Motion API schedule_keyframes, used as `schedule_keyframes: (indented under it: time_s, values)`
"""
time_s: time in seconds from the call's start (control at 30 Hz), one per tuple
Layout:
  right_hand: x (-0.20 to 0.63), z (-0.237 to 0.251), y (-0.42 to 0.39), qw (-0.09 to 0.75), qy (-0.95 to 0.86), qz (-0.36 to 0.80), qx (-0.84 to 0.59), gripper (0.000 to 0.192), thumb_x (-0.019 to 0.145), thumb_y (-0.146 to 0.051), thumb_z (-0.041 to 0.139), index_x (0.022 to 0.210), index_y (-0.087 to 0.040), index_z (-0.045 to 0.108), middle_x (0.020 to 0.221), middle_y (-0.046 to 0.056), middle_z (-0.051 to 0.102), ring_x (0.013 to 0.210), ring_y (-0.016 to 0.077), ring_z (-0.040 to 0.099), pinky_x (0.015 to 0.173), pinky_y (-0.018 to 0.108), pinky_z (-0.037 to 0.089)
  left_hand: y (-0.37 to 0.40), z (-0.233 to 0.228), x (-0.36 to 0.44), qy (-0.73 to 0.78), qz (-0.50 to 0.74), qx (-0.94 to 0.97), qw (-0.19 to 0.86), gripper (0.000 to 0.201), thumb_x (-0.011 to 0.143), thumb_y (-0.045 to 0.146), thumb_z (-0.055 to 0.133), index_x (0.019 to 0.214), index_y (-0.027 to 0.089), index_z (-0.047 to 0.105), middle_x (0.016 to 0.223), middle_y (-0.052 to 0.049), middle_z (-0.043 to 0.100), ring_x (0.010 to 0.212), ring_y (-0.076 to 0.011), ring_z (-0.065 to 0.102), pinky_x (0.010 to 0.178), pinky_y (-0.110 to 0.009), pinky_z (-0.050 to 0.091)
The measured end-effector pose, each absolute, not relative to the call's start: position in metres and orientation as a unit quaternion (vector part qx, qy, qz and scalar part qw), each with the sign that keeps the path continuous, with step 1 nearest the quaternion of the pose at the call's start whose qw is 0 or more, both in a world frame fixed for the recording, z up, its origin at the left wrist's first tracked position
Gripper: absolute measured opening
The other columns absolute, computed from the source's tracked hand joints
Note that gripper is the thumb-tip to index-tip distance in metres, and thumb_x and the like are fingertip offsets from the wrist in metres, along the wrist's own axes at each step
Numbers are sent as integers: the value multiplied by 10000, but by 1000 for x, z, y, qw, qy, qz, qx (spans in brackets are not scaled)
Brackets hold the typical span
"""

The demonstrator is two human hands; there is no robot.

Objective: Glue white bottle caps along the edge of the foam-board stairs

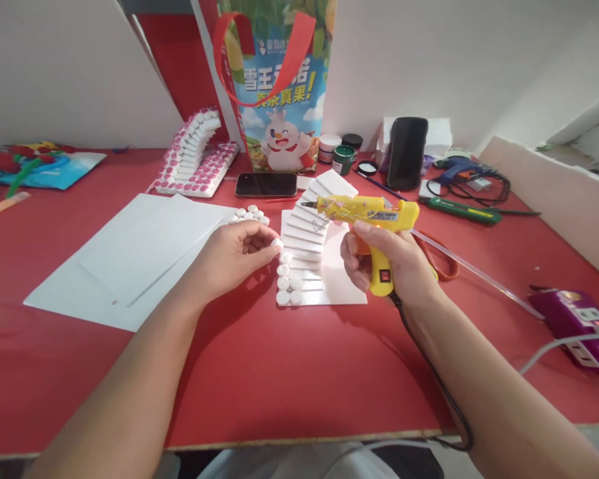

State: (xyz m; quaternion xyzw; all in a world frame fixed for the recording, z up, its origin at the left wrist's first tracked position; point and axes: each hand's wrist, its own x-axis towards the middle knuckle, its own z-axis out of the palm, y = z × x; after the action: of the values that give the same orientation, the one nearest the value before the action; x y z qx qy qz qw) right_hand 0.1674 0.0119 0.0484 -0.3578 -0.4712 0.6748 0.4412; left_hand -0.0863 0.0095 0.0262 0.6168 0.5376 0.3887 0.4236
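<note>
My right hand [394, 256] is wrapped round a yellow hot glue gun [364, 209], its nozzle pointing left above a white stepped staircase model [302, 243]. A clear glue stick [479, 273] sticks out of the gun's back. Between thumb and fingers my left hand [239, 256] pinches a small white round piece [276, 243] at the model's left edge. Similar white discs [283, 284] line that edge of the white base [344, 279]. Behind my left hand lies a small pile of discs [249, 214], partly hidden by it.
White sheets [114, 259] lie at left. Behind stand a pink-dotted staircase model [194, 159], a colourful bag [284, 100], a phone [266, 185], paint jars [343, 159] and an upright black phone [407, 153]. A green screwdriver [464, 210] and purple power strip [579, 326] are at right.
</note>
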Motion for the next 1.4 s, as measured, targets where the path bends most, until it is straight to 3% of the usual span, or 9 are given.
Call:
schedule_keyframes:
  time_s: [0.27, 0.43, 0.73, 1.0, 1.4]
  values:
    - [167, 47, 13, 439, -473, 679, -351, 342, 888, -386, 690, 652, -149, 622, 567, 3, 595, 351, 93, 516, 343, 216, 356, 14, 22, -80, 547, 403, 599, 423, 165, 806, 331, 818, 888, 194, 776, 843, -55, 748, 757, -192, 690, 635, -263, 538]
    - [166, 47, 14, 442, -469, 680, -350, 343, 876, -390, 704, 647, -154, 605, 570, 3, 598, 352, 91, 510, 343, 218, 357, 13, 24, -75, 542, 403, 616, 406, 180, 830, 348, 789, 899, 185, 756, 847, -54, 734, 753, -188, 677, 653, -276, 521]
    - [168, 49, 13, 466, -455, 671, -354, 337, 866, -395, 720, 658, -164, 588, 571, -5, 598, 351, 83, 498, 358, 220, 349, -4, 35, -55, 496, 308, 779, 230, 114, 907, 283, 680, 866, 177, 692, 854, -27, 645, 699, -146, 568, 664, -287, 441]
    - [167, 49, 13, 467, -457, 667, -359, 326, 855, -394, 732, 662, -169, 595, 567, -8, 594, 350, 86, 487, 348, 227, 345, -7, 32, -55, 454, 228, 856, 96, 147, 964, 270, 624, 850, 177, 627, 898, -71, 623, 841, -223, 600, 731, -345, 459]
    - [168, 48, 13, 455, -465, 670, -358, 327, 858, -404, 725, 671, -171, 593, 574, -7, 599, 355, 93, 508, 348, 227, 349, -7, 34, -52, 453, 176, 872, 58, 185, 972, 260, 606, 806, 180, 610, 872, -67, 584, 856, -249, 572, 745, -376, 444]
